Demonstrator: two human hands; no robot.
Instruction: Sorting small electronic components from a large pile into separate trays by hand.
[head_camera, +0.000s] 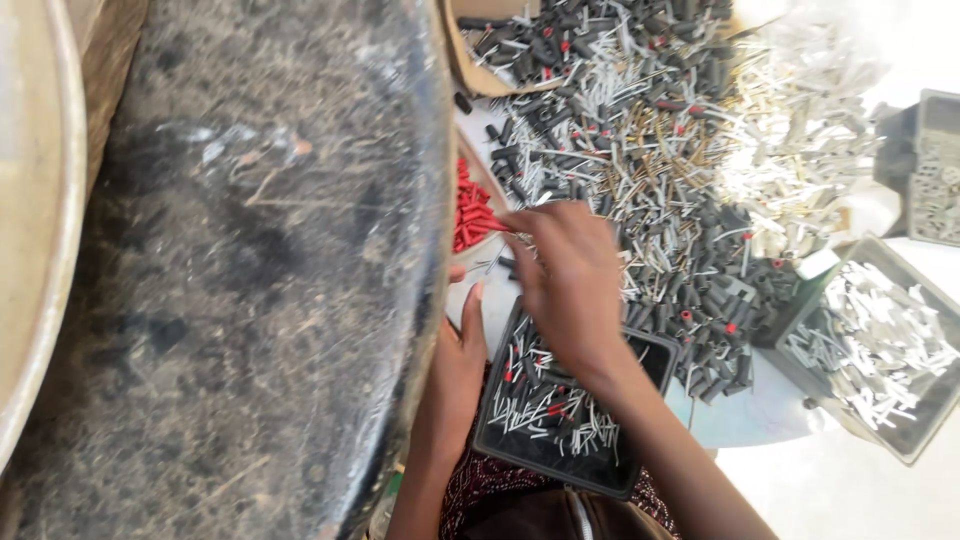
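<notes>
Sprawling across a pale table: uncounted grey sleeves. Two trays: black tray, grey tray. Right hand pinches something unclear; left hand fingers straight, empty.

Pretty cramped here. A big dark curved slab walls off the whole left side. The heap of small tubes and pins covers most of the tabletop, with a black tray and a grey tray boxing in the near edge. Only the pale tabletop strip between the trays is open.
</notes>
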